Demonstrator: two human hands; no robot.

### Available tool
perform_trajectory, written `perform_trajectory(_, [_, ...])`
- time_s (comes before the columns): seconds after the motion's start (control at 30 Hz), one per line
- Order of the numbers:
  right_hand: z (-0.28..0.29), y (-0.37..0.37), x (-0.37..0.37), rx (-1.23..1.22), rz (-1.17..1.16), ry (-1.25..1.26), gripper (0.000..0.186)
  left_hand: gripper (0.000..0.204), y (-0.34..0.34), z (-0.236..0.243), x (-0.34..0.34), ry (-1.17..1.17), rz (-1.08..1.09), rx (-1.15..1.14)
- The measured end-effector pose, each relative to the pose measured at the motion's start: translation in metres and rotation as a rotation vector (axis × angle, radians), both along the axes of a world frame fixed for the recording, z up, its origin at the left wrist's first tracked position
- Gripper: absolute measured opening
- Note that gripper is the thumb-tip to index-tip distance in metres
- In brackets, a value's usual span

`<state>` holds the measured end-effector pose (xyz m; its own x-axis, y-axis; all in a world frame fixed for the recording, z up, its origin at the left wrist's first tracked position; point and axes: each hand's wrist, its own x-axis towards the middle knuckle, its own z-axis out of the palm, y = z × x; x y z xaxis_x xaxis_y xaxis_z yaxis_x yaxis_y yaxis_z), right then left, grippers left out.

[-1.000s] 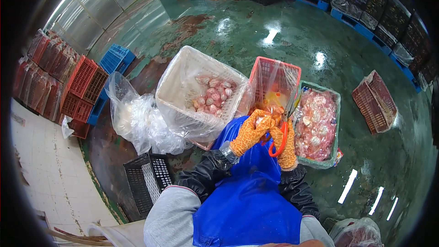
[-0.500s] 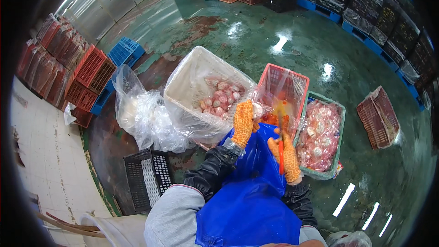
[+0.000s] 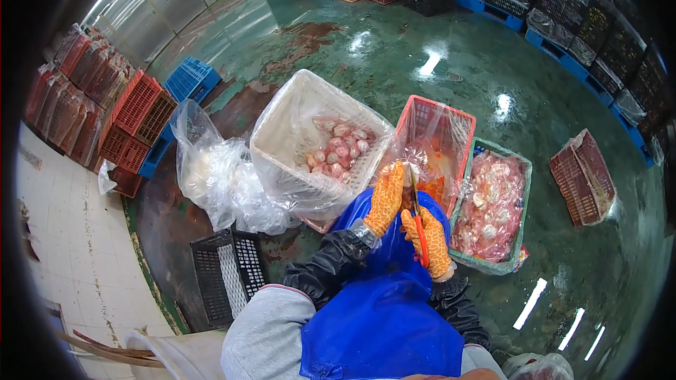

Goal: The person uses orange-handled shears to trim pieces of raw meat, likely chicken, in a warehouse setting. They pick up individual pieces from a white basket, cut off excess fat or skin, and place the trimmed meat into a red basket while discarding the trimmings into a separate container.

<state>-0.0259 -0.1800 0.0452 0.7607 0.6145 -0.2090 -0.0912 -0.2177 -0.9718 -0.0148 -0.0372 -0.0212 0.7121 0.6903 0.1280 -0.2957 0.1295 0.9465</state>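
Note:
Both my hands wear orange patterned gloves over black sleeves, above a blue apron (image 3: 380, 324). My right hand (image 3: 431, 243) grips orange-handled scissors (image 3: 417, 222), blades pointing up and away from me. My left hand (image 3: 387, 200) is raised beside the blade tips, fingers curled; whether it pinches anything is too small to tell. Just beyond the hands stands a red crate (image 3: 440, 123) lined with clear plastic. Left of it is a white crate (image 3: 296, 109), also lined, holding pinkish pieces (image 3: 341, 151). A green crate (image 3: 524, 190) of pink meat in plastic sits at my right.
Crumpled clear bags (image 3: 218, 176) lie left of the white crate, with a black crate (image 3: 225, 271) nearer me. Red crates (image 3: 134, 119) and a blue one (image 3: 190, 77) line the left wall. Another red crate (image 3: 581, 176) sits far right. The green floor (image 3: 394, 49) is wet.
My hands were together over the red crate. They have drawn back toward me, the right hand lower with the scissors, the left staying up by the blades.

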Motion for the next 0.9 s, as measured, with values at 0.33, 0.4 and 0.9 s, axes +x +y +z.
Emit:
perform_trajectory(0.33, [0.003, 0.006, 0.015, 0.016, -0.024, -0.149, 0.032, 0.023, -0.003, 0.045, 0.001, 0.067, -0.198, -0.396])
perform_trajectory(0.4, [0.011, 0.005, 0.011, 0.078, -0.022, 0.126, 0.034, 0.021, -0.001, 0.056, 0.001, 0.15, -0.188, -0.346])
perform_trajectory(0.9, [-0.019, 0.018, 0.05, 0.364, 0.106, 0.849, 0.059, 0.022, 0.021, 0.029, 0.015, 0.411, -0.162, -0.312])
